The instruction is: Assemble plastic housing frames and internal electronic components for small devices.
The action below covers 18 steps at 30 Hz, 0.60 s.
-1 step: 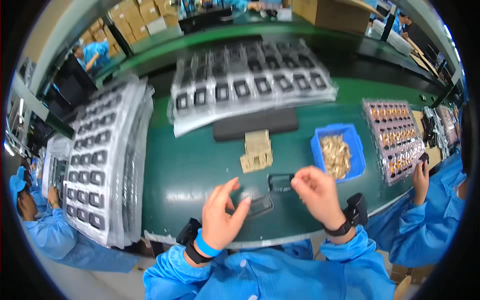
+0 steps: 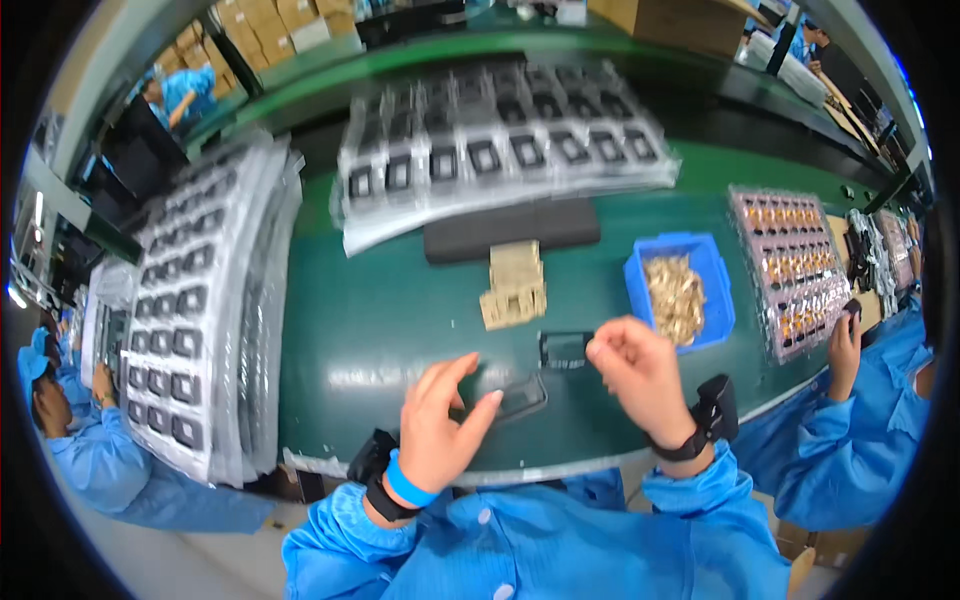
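My right hand (image 2: pixel 640 375) pinches one end of a small black rectangular frame (image 2: pixel 566 350) with a see-through middle, held above the green work mat (image 2: pixel 380 330). My left hand (image 2: pixel 440 425) has its thumb and fingers spread, holding nothing. Its thumb tip is close to a clear plastic piece (image 2: pixel 520 396) with a rounded end; whether they touch I cannot tell. Beyond the hands, a tan block-shaped fixture (image 2: pixel 514 290) stands on the mat. Right of it sits a blue bin (image 2: pixel 712 290) filled with small gold-coloured pieces (image 2: pixel 673 298).
A dark grey bar (image 2: pixel 510 230) lies before stacked clear trays of black frames (image 2: pixel 500 155). Another tray stack (image 2: pixel 190 310) is at left. Pink trays of orange-and-black parts (image 2: pixel 795 265) stand at right, beside a co-worker's hand (image 2: pixel 846 350). A second co-worker (image 2: pixel 75 420) sits left.
The whole view has shifted slightly, with the table sitting a little higher in the picture. My hands keep nearly the same pose, and the right one still pinches the black frame.
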Each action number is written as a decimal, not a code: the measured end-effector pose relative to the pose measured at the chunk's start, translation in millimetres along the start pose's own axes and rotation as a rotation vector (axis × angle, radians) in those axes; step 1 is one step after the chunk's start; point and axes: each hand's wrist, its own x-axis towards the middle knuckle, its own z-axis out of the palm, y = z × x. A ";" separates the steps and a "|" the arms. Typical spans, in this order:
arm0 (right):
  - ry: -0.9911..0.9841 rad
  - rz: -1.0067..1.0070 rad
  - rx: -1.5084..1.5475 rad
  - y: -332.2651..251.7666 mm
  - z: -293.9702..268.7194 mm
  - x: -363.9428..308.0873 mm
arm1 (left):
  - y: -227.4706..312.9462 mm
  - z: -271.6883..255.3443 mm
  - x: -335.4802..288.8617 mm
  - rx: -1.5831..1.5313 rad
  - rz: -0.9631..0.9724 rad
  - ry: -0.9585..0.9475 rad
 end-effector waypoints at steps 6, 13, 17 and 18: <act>-0.135 0.206 0.044 11.7 10.1 3.2 | -19.2 5.2 -28.6 0.150 -0.039 -0.145; -0.267 0.360 0.098 25.7 31.5 -8.7 | -26.4 18.2 -43.8 0.130 -0.009 -0.089; -0.271 0.340 0.000 27.4 35.0 -10.9 | -27.6 22.6 -47.6 0.125 0.005 -0.036; -0.248 0.315 -0.054 26.1 35.6 -10.5 | -27.4 22.5 -47.2 0.122 -0.002 -0.037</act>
